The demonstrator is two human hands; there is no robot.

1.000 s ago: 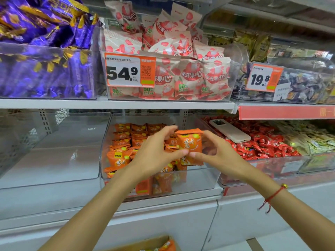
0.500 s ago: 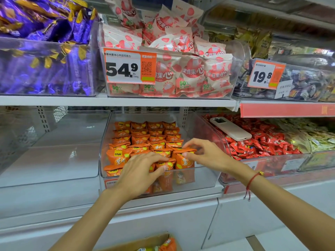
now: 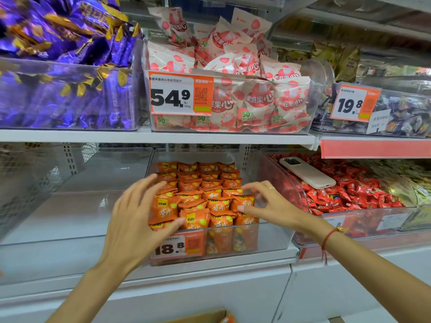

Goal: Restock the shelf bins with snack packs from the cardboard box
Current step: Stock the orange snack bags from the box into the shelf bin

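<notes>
Several small orange snack packs (image 3: 200, 190) stand in neat rows inside a clear shelf bin (image 3: 275, 238) on the lower shelf. My left hand (image 3: 137, 220) is spread at the bin's front left, with fingers straight and the thumb against the front-row packs. My right hand (image 3: 268, 203) hovers at the front right, its fingers loosely bent and its thumb tip touching a pack there. Neither hand holds a pack. The cardboard box (image 3: 205, 317) shows only as a top edge at the bottom of the view, with an orange pack inside.
An 18.8 price tag (image 3: 177, 247) sits on the bin front. A phone (image 3: 307, 172) lies on the red candy bin (image 3: 349, 192) to the right. A clear bin (image 3: 58, 201) with nothing in it is to the left. Purple (image 3: 65, 66) and pink-white packs (image 3: 233, 89) fill the upper shelf.
Both hands lowered an orange pack into the bin's front right row and released it. The hands now spread apart over the front packs, and the view has moved closer.
</notes>
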